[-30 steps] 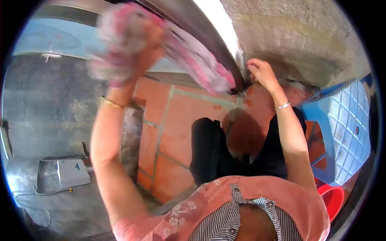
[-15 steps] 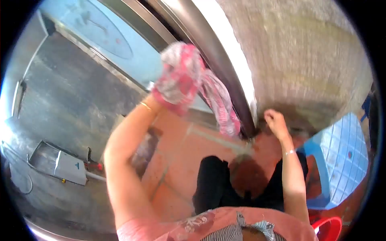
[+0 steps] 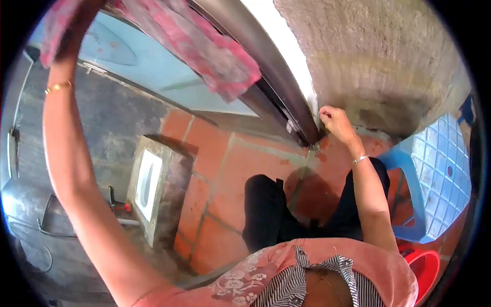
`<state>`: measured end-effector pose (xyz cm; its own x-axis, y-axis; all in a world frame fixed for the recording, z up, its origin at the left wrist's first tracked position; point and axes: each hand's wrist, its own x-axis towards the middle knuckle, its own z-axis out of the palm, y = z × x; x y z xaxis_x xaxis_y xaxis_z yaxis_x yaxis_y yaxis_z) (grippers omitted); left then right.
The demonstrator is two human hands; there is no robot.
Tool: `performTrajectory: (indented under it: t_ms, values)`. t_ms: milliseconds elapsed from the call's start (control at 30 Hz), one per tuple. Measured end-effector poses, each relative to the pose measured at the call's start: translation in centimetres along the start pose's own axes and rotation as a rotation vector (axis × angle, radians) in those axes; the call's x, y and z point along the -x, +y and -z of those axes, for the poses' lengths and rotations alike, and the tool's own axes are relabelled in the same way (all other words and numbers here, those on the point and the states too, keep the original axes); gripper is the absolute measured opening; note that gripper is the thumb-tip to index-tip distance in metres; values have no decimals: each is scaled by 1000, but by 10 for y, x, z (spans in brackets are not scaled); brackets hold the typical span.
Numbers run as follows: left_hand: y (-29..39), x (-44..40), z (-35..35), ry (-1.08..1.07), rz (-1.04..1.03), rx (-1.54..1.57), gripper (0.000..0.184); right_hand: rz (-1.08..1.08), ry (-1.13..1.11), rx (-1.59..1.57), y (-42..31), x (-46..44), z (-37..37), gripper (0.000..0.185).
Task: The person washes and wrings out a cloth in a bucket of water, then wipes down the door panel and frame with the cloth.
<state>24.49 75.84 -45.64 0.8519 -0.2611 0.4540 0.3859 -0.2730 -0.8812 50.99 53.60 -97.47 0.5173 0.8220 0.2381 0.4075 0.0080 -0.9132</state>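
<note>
My left hand (image 3: 76, 30) is raised at the top left, with a pink and grey cloth (image 3: 204, 51) in its grip. Part of the cloth wraps around the hand, so the fingers are mostly hidden. The rest trails to the right across the blue door panel (image 3: 169, 77) and its brown metal frame (image 3: 266, 66). Low by the foot of that frame, my right hand (image 3: 335, 123) is curled closed near the rough wall, and nothing shows in it.
A blue plastic stool (image 3: 442, 174) stands at the right, with a red bucket (image 3: 427, 271) below it. A squat toilet (image 3: 148, 181) on a raised base is at the left. Red tiles (image 3: 245, 163) cover the floor in front of my knees.
My left hand has gone up and left along the door with the cloth, which now stretches out behind it. My right hand has shifted slightly up and left in view, still closed.
</note>
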Motion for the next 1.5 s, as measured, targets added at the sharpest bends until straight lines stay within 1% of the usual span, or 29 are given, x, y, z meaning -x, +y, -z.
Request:
performTrajectory:
  t_ms: [33,67,100,167,233,333,467,500,567,633,667,733,800,833,867,900,933,967,1000,1033,1067,1100,1167,1200,1267,1300,1367,1467,1500]
  values:
    - [18,5,-7,-2,-16,18,50,-1,-1,11,6,1,-3,13]
    - [39,12,-15,-2,-34,43,50,115,35,22,16,0,-6,13]
    - [64,20,-21,-4,-45,79,49,-18,-40,7,13,0,-3,13]
    - [118,33,-35,-8,-74,146,48,40,31,112,20,-1,-4,16]
    - [179,53,-43,-42,-98,237,46,51,25,93,15,4,5,16]
    - [257,85,-50,-101,-107,410,44,-1,40,78,11,8,14,16]
    - [333,130,-45,-188,-50,702,42,32,-82,98,6,12,5,18]
    - [347,143,-41,-204,-9,800,41,92,-123,120,11,14,-3,26]
    - [373,169,-28,-232,111,1005,40,-87,-339,31,-20,23,-16,42]
    - [399,192,-8,-256,309,1239,39,233,-338,-88,5,32,-58,52]
    - [414,202,3,-273,434,1353,38,181,-379,-177,23,32,-79,52]
    - [445,213,24,-272,737,1598,37,6,-445,-458,15,40,-90,44]
    - [469,215,44,-201,1084,1869,35,-127,-426,-647,0,43,-87,36]
    - [479,211,53,-109,1253,2015,35,-194,-334,-597,-6,42,-80,35]
    - [486,205,59,29,1374,2162,34,-302,-374,-715,-11,38,-69,49]
    - [491,200,64,187,1447,2295,33,81,-308,-644,-19,38,-63,62]
    - [497,198,68,366,1493,2424,33,77,-319,-630,-29,40,-54,67]
    - [455,148,90,119,1540,2475,30,74,-330,-617,-43,40,-43,72]
    - [459,151,89,193,1646,2643,30,-32,-506,-758,-41,40,-32,75]
    - [462,154,88,282,1750,2805,30,-129,-592,-749,-46,40,-28,64]
    - [467,162,83,245,1863,2863,38,-208,-683,-685,-42,41,-28,57]
    - [468,172,88,212,1893,2878,40,-287,-770,-620,-39,44,-28,49]
    - [476,186,94,156,2021,2755,40,-366,-633,-506,-55,58,-35,38]
    - [481,188,98,4,1943,2618,41,-367,-620,-480,-49,61,-41,36]
    - [495,188,113,-259,1765,2335,44,-358,-555,-466,-64,66,-38,32]
    - [511,193,122,-170,1942,2579,51,-352,-522,-456,-69,67,-37,31]
    - [551,184,141,-352,2246,2658,48,-165,-530,-277,-58,72,-50,37]
    - [558,194,141,-43,2020,2895,42,69,-542,-175,-53,79,-53,38]
    - [556,197,138,-106,2076,2788,40,144,-543,-167,-57,77,-51,37]
